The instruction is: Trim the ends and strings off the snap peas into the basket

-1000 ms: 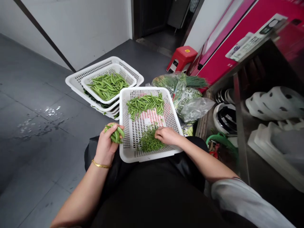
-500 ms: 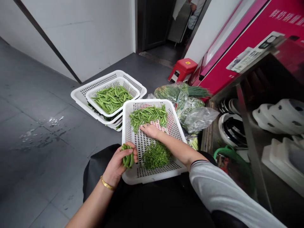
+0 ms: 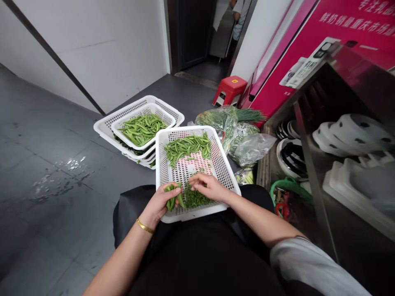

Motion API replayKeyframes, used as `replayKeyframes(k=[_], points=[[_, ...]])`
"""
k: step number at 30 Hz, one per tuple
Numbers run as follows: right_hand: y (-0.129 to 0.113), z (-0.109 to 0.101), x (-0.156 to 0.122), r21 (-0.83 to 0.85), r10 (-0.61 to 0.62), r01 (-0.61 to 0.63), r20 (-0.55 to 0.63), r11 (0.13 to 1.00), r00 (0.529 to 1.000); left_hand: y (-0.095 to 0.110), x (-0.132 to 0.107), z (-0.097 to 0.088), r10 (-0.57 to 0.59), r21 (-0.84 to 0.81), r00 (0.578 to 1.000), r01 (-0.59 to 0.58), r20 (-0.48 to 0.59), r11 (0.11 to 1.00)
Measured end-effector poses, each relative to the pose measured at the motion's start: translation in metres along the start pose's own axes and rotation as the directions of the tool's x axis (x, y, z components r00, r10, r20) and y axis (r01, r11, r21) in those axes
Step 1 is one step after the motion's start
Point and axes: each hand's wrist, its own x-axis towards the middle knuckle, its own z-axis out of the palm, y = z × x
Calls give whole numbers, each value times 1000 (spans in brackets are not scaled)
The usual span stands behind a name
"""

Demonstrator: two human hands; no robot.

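Observation:
My left hand is closed round several snap pea pods, at the near left corner of a white perforated basket on my lap. One pod sticks out past the thumb toward the right. My right hand is over the basket with its fingers curled in toward the thumb; whatever is between the tips is too small to make out. Beneath it lies a heap of small green trimmings. A loose pile of pea pods covers the far part of the basket.
More pods fill a smaller white basket on stacked baskets to the left. Bagged greens lie at the right, before a red stool. Shelving with white containers stands at far right. A person is beyond the doorway.
My right hand has come back from the far pod pile to above the trimmings. My left hand, still holding pods, has moved slightly right. The view has shifted a little to the right.

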Motion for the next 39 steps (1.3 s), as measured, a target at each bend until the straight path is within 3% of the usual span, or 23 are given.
replayKeyframes(k=[3,9,12,14,17,19,21,23,26,30,33,36,39], points=[[-7,-9,7,9,85,-84,-77,996,993,2,-7,7,-20,70,995,13,96,997],[-20,-9,9,-243,-87,85,6,966,996,-6,-9,14,-56,59,991,50,118,997],[-22,-10,4,-355,-116,135,74,925,991,-10,-6,12,-57,44,993,53,103,998],[-22,-7,3,-482,-72,103,82,870,994,-12,-4,12,-56,23,995,54,78,998],[-21,7,8,-688,33,-23,1,726,999,-17,1,16,-32,-48,999,33,22,998],[-18,19,11,-763,62,-78,-50,642,997,-20,5,20,-22,-130,999,18,-31,991],[-13,25,12,-782,51,-92,-77,617,996,-22,7,21,-25,-200,994,4,-103,980],[-9,18,8,-761,23,-103,-114,641,993,-20,8,18,21,-205,980,-63,-200,977],[-4,-13,-4,-673,32,-173,-216,719,976,-12,7,8,193,-91,926,-233,-323,968],[-10,-41,-10,-554,107,-218,-226,804,968,-3,2,1,369,121,865,-349,-340,929],[-17,-26,-1,-558,111,-119,-49,821,993,-3,0,3,439,253,851,-374,-289,892],[-16,1,11,-576,108,-10,137,817,985,-6,-3,8,467,292,848,-393,-252,872],[-7,13,16,-476,61,-34,43,879,997,-14,-4,12,426,189,870,-388,-248,902]])
